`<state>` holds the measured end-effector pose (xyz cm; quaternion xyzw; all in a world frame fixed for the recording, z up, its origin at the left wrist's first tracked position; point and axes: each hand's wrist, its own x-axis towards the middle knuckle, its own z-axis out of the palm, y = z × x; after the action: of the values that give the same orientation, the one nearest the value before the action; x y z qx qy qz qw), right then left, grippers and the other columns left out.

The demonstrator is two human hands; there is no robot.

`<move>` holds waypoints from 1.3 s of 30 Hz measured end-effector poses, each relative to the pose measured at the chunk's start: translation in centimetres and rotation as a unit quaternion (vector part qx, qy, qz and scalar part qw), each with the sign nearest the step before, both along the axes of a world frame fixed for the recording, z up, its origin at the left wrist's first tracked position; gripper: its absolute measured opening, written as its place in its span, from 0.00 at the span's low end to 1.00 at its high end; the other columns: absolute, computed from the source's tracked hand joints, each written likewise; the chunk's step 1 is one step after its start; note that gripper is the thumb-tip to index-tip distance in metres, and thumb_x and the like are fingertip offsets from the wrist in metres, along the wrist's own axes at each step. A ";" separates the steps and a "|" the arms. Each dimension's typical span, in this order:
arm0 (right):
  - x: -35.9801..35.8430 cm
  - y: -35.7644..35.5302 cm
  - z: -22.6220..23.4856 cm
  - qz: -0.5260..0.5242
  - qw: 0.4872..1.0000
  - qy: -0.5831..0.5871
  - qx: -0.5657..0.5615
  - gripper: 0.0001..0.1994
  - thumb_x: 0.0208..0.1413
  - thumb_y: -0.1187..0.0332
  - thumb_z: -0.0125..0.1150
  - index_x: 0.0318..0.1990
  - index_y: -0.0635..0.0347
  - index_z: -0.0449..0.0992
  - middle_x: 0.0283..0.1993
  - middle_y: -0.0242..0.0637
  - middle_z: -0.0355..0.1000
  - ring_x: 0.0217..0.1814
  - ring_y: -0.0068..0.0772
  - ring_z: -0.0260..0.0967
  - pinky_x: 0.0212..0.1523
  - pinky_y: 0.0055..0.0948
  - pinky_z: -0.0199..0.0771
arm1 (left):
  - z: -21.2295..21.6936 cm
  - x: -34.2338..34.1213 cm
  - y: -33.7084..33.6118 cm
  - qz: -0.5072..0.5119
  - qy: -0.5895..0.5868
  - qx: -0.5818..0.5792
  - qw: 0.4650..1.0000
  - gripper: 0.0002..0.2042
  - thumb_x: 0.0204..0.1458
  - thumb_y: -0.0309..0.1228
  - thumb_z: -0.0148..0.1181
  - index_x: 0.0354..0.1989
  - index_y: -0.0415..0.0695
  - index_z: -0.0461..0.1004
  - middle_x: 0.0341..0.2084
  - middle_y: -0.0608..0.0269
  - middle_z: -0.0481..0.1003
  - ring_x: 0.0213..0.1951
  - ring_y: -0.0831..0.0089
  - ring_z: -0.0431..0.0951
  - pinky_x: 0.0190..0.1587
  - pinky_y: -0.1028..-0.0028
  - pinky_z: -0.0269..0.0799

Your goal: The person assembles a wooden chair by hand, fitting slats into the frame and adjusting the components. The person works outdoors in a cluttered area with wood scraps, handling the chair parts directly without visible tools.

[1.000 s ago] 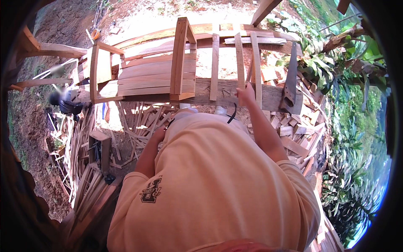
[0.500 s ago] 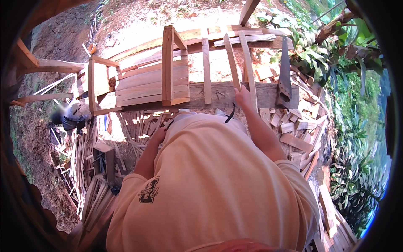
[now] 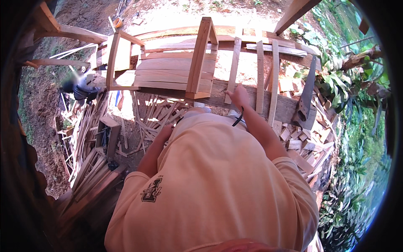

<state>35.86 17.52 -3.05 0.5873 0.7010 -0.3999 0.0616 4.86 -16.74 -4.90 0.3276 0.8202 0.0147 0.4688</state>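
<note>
Right grip (image 3: 239,97): at the near edge of the counter (image 3: 289,105), fingers by the near end of the left slat (image 3: 234,67). Contact likely but can't confirm; can't tell if it's clenched on the slat or just resting there. Left grip (image 3: 166,132): down at the waist, against the shorts, fingers hidden. Can't tell its state.

Left slat lies crosswise, near end on the counter's front plank, far end toward the back plank. Middle slat (image 3: 260,75) and right slat (image 3: 274,80) lie crosswise too, further right, close together but with a gap. Left slat sits apart from both, with the right grip between its near end and the middle slat.

Saw (image 3: 309,82) across the right end of the counter, handle toward the person, blade pointing away. Pale strip (image 3: 277,50) lies lengthwise at the back.

Frame (image 3: 200,59) on the counter, left of the slats, boards running between its two end pieces.

Floor: offcuts (image 3: 308,145) heaped right, sticks (image 3: 86,134) piled left, box (image 3: 110,122) near the sticks. Co-worker (image 3: 84,90) in dark clothes off the counter's left end. Orange pot (image 3: 118,22) far left on the dirt.
</note>
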 end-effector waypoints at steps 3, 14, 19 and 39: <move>-1.7 -0.8 -1.6 -0.019 0.997 0.049 0.056 0.31 0.54 0.53 0.70 0.53 0.72 0.68 0.50 0.61 0.75 0.56 0.59 0.73 0.54 0.48 0.75 | 0.5 -2.2 -3.3 -0.016 0.030 0.001 0.999 0.20 0.56 0.45 0.60 0.44 0.37 0.79 0.45 0.43 0.80 0.49 0.49 0.80 0.51 0.58 0.74; -1.9 0.3 -3.3 -0.055 0.995 0.079 0.004 0.21 0.51 0.62 0.69 0.47 0.69 0.76 0.40 0.52 0.79 0.45 0.48 0.79 0.46 0.40 0.78 | -8.1 -6.6 -8.3 0.006 -0.131 0.079 0.988 0.19 0.49 0.43 0.65 0.38 0.36 0.82 0.38 0.41 0.81 0.43 0.47 0.82 0.45 0.56 0.76; 0.5 0.8 -6.9 -0.161 0.959 0.193 -0.134 0.16 0.56 0.67 0.62 0.50 0.64 0.75 0.39 0.42 0.76 0.40 0.38 0.80 0.41 0.36 0.80 | -6.3 -9.6 -1.7 -0.097 -0.035 -0.005 0.995 0.20 0.49 0.44 0.64 0.36 0.35 0.83 0.37 0.41 0.81 0.41 0.48 0.83 0.44 0.57 0.75; 11.0 -13.9 8.0 -0.218 0.971 -0.052 0.078 0.20 0.63 0.52 0.62 0.40 0.64 0.75 0.25 0.42 0.69 0.28 0.36 0.66 0.33 0.35 0.65 | 3.4 -18.0 15.8 -0.207 -0.211 -0.323 0.899 0.27 0.57 0.52 0.52 0.62 0.53 0.74 0.56 0.58 0.78 0.55 0.62 0.79 0.56 0.56 0.74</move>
<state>46.88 3.60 4.96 0.7488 0.5811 -0.3168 -0.0369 -13.14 -0.99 -1.46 0.3094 0.5753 -0.2795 0.7037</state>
